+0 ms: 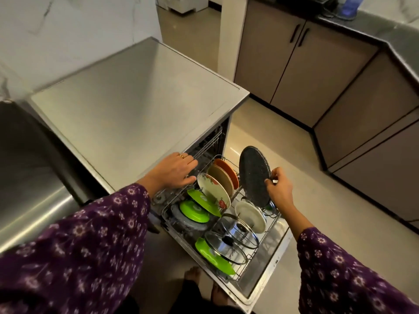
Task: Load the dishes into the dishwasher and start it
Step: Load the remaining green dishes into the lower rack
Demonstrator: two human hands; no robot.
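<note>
- The right grip [277,189] pinches the right edge of a dark speckled pan [254,175] between thumb and fingertips, closed on it. The pan stands on edge, upright, at the right back corner of the rack [271,225].
- The left grip [175,169] lies palm down with fingers spread and nothing in it, at the left back of the rack, against the front edge of the dishwasher [136,105]. Whether the fingertips touch the rack wire I cannot tell.
- The edge hold looks meant to keep the pan vertical so it can slot between tines, facing the wash like the plates beside it; the left hand probably braces the body or steadies the pulled-out rack.
- The pan is round, flat and thin, charcoal with pale flecks; no handle shows from here.
- Left of the pan in the rack, four plates stand in a leaning row: orange [227,169] at the back, tan [221,180], then a floral one [213,193], then a lime one [203,201].
- Just in front of the pan stands a white plate [250,216]; nearer the rack's front lie glass lids [229,243] over a steel pot, with more lime pieces at the front left.
- The rack sits out over the lowered door [275,259]. Loading seems nearly done; closing and starting remain.
</note>
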